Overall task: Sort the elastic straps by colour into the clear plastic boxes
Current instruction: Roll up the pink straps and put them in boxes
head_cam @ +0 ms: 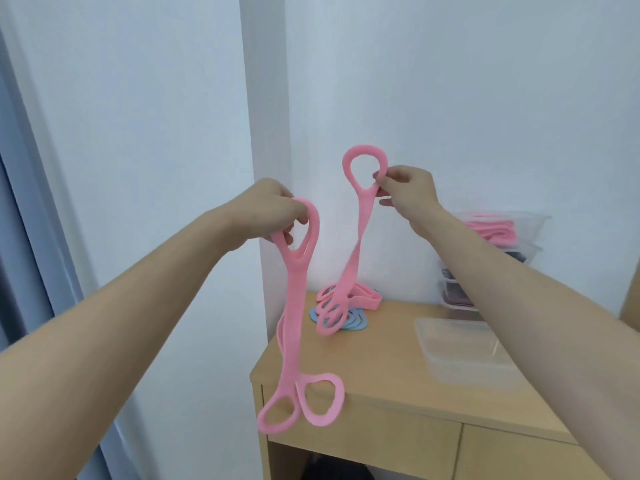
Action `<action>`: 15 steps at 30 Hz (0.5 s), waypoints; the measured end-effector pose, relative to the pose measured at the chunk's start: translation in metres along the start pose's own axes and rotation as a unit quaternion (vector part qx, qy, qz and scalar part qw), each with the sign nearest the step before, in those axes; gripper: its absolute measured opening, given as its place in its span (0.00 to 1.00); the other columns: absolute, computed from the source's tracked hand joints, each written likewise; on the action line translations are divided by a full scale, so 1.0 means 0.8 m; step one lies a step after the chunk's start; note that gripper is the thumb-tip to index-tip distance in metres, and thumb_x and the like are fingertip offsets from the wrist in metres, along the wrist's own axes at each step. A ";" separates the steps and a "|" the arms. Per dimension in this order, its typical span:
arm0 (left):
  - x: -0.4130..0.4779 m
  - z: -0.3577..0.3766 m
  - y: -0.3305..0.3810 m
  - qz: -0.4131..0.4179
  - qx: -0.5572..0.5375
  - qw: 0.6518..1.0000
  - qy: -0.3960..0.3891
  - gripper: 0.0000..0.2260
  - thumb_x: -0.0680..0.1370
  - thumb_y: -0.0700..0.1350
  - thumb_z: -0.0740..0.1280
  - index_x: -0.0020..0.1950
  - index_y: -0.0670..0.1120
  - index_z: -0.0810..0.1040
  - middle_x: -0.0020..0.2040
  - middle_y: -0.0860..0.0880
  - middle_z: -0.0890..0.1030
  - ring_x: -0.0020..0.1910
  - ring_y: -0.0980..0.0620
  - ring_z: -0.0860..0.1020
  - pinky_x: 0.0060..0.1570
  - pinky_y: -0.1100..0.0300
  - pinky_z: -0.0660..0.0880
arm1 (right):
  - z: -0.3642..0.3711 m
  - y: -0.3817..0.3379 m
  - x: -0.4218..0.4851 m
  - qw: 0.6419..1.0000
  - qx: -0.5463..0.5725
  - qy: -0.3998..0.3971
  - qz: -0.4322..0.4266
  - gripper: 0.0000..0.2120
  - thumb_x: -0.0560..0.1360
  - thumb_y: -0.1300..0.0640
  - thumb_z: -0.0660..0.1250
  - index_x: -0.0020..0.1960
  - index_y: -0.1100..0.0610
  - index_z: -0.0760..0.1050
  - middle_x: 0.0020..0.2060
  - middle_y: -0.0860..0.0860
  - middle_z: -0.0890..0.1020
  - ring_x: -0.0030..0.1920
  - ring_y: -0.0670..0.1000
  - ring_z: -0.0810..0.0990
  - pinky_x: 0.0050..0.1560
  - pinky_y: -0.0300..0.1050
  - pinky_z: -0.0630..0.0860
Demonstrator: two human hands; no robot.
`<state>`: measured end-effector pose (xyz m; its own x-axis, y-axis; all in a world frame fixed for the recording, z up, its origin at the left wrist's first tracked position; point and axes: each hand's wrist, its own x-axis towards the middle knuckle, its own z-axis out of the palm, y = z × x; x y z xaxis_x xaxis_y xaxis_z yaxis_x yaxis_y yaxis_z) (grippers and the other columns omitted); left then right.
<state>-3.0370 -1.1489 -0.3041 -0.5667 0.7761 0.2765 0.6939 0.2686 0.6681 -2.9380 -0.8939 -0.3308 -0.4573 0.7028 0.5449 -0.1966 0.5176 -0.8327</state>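
Your left hand (266, 213) gripped the top loop of the first pink strap (294, 306). It hung down in front of the wooden table's (374, 362) corner. Your right hand (405, 192) pinched the loop of the second pink strap (360, 230). Its low end reached the pink pile (360, 296), which lay on some blue straps (353, 323) at the back of the table. Your right arm hid part of the stacked clear boxes (535, 233). The top one had pink straps inside. A low clear box (460, 355) sat near them.
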 end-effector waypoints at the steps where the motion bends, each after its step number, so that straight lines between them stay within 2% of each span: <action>1: 0.000 0.000 0.003 -0.007 0.001 1.000 0.003 0.08 0.79 0.39 0.64 0.44 0.38 0.81 0.37 0.44 0.76 0.30 0.50 0.80 0.34 0.63 0.78 | -0.004 -0.014 -0.003 1.000 0.023 -0.003 -0.008 0.05 0.79 0.61 0.68 0.50 0.59 0.83 0.46 0.55 0.86 0.45 0.51 0.86 0.51 0.50 0.84; 3: 0.000 0.000 0.010 -0.020 0.001 1.000 0.006 0.08 0.79 0.39 0.62 0.45 0.38 0.79 0.36 0.44 0.76 0.30 0.49 0.80 0.31 0.64 0.77 | -0.011 -0.041 -0.010 0.998 0.062 -0.011 -0.019 0.06 0.79 0.60 0.68 0.51 0.61 0.83 0.46 0.58 0.85 0.46 0.55 0.86 0.50 0.50 0.84; 5: -0.001 -0.002 0.014 -0.037 -0.022 0.999 0.002 0.08 0.78 0.39 0.62 0.43 0.38 0.78 0.35 0.43 0.77 0.30 0.47 0.80 0.32 0.62 0.79 | -0.015 -0.065 -0.017 0.996 0.085 -0.028 -0.025 0.07 0.80 0.60 0.69 0.52 0.63 0.82 0.45 0.58 0.84 0.44 0.56 0.85 0.48 0.50 0.84; 9: -0.009 -0.012 0.024 -0.063 -0.129 0.989 -0.020 0.05 0.77 0.39 0.63 0.44 0.42 0.78 0.35 0.46 0.78 0.34 0.47 0.80 0.39 0.57 0.79 | -0.024 -0.101 -0.044 0.990 0.107 -0.076 -0.043 0.09 0.80 0.59 0.69 0.54 0.65 0.82 0.43 0.56 0.84 0.41 0.53 0.83 0.45 0.47 0.82; 15: -0.013 -0.034 0.050 -0.064 -0.264 0.960 -0.070 0.03 0.77 0.40 0.65 0.44 0.46 0.77 0.32 0.49 0.71 0.34 0.49 0.75 0.51 0.52 0.74 | -0.034 -0.126 -0.086 0.978 0.159 -0.126 -0.052 0.10 0.79 0.59 0.71 0.54 0.66 0.82 0.40 0.56 0.82 0.41 0.53 0.80 0.44 0.45 0.79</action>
<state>-3.0149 -1.1618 -0.2616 -0.5409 0.8354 0.0974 0.2798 0.0695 0.9576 -2.8632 -0.9811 -0.2821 -0.6121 0.4908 0.6200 -0.4953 0.3732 -0.7844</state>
